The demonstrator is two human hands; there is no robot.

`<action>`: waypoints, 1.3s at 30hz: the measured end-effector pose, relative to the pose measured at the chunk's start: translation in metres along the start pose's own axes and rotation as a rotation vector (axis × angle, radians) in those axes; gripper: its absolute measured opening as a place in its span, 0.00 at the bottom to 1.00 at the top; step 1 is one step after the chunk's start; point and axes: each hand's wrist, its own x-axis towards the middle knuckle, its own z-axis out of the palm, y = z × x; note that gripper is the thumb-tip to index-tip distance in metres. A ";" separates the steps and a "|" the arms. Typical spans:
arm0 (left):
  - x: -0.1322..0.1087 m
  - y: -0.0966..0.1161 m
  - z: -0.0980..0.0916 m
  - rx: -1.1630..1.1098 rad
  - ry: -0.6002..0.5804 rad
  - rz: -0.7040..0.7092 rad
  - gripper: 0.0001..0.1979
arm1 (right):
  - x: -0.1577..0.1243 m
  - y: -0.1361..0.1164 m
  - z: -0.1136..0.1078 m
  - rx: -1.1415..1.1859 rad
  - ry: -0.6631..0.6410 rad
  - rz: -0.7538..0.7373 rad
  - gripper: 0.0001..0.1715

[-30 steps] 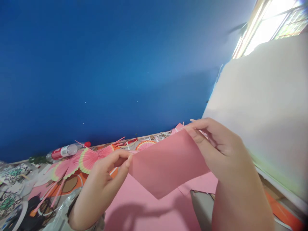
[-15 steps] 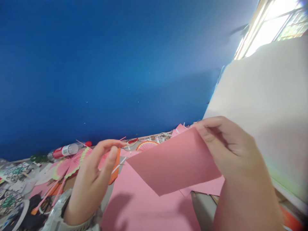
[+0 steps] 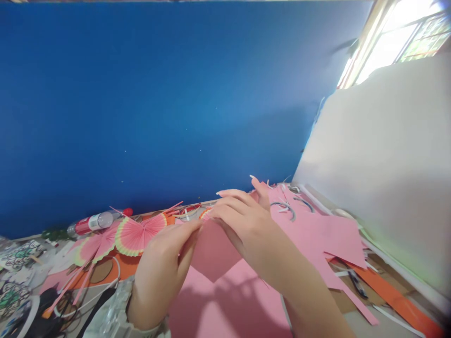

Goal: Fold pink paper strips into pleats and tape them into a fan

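Note:
A cut piece of pink paper (image 3: 216, 256) hangs tilted between my hands, its lower corner pointing down over a larger pink sheet (image 3: 225, 310). My left hand (image 3: 162, 270) is closed, pinching the upper left edge of the piece between thumb and fingers. Across the top edge reaches my right hand (image 3: 252, 230), its fingertips close to those of the left. The right fingers bend over the paper, and one finger sticks up; the underside of that grip is hidden.
Pleated pink paper fans (image 3: 143, 232) with yellow edges lie at left, near a plastic bottle (image 3: 93, 223). More pink paper (image 3: 317, 239), an orange strip (image 3: 398, 295) and a dark pen-like tool (image 3: 357, 284) lie at right. A blue wall (image 3: 176, 103) stands behind.
My right hand has moved left across the top of the paper, uncovering the clutter at right. My left hand has moved right and now pinches the paper's edge.

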 end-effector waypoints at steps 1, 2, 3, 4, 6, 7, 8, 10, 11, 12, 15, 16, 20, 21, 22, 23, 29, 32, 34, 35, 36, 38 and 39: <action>0.000 0.000 0.000 0.000 0.003 -0.001 0.15 | 0.000 -0.001 0.001 -0.010 -0.002 -0.003 0.18; 0.000 0.000 -0.001 -0.002 0.009 -0.003 0.15 | 0.000 -0.002 0.001 -0.026 0.008 -0.006 0.18; 0.000 0.000 -0.001 -0.006 0.014 -0.002 0.14 | 0.000 -0.002 0.001 -0.044 0.024 -0.012 0.19; 0.000 0.000 -0.002 -0.009 0.012 -0.005 0.14 | -0.001 -0.002 0.001 -0.060 0.038 -0.020 0.19; -0.002 -0.001 -0.005 -0.010 0.003 -0.021 0.14 | -0.001 0.001 0.000 -0.088 0.068 -0.023 0.20; -0.002 -0.001 -0.006 -0.009 -0.003 -0.028 0.14 | -0.002 0.002 -0.001 -0.097 0.074 -0.016 0.21; -0.003 -0.002 -0.008 -0.007 -0.010 -0.036 0.14 | -0.002 0.004 -0.002 -0.104 0.077 -0.003 0.21; -0.004 -0.002 -0.011 -0.004 -0.023 -0.045 0.14 | -0.003 0.008 -0.004 -0.114 0.077 0.031 0.21; -0.004 -0.002 -0.013 -0.003 -0.025 -0.046 0.14 | -0.004 0.010 -0.005 -0.119 0.079 0.046 0.20; -0.004 -0.002 -0.014 -0.003 -0.029 -0.050 0.14 | -0.004 0.012 -0.006 -0.124 0.084 0.057 0.19; -0.003 -0.001 -0.016 -0.022 -0.041 -0.062 0.13 | -0.005 0.016 -0.008 -0.157 0.117 0.080 0.18; -0.002 -0.001 -0.016 -0.036 -0.055 -0.066 0.13 | -0.006 0.017 -0.009 -0.173 0.129 0.086 0.17; -0.001 0.002 -0.016 -0.086 -0.096 -0.060 0.13 | -0.008 0.023 -0.012 -0.226 0.170 0.104 0.17; -0.001 0.002 -0.017 -0.091 -0.094 -0.059 0.12 | -0.009 0.026 -0.013 -0.239 0.186 0.112 0.16; -0.002 0.002 -0.018 -0.093 -0.086 -0.062 0.12 | -0.011 0.030 -0.015 -0.254 0.208 0.124 0.16; -0.002 0.001 -0.019 -0.093 -0.081 -0.068 0.12 | -0.013 0.034 -0.017 -0.270 0.235 0.141 0.15; -0.006 -0.004 -0.029 -0.079 -0.064 -0.095 0.12 | -0.022 0.044 -0.033 -0.173 0.354 0.316 0.11; -0.008 -0.003 -0.027 -0.045 -0.055 -0.087 0.12 | -0.019 0.033 -0.032 -0.044 0.245 0.236 0.14; -0.008 -0.002 -0.024 -0.022 -0.061 -0.078 0.12 | -0.016 0.025 -0.028 0.015 0.139 0.151 0.10; -0.009 -0.001 -0.023 -0.017 -0.061 -0.068 0.12 | -0.014 0.022 -0.026 0.029 0.106 0.124 0.08; -0.009 0.000 -0.022 -0.014 -0.063 -0.062 0.12 | -0.012 0.020 -0.024 0.032 0.089 0.107 0.08; -0.009 0.002 -0.021 -0.017 -0.067 -0.054 0.12 | -0.011 0.020 -0.023 0.014 0.092 0.093 0.11; -0.009 0.002 -0.021 -0.020 -0.072 -0.058 0.12 | -0.011 0.021 -0.023 -0.005 0.104 0.093 0.11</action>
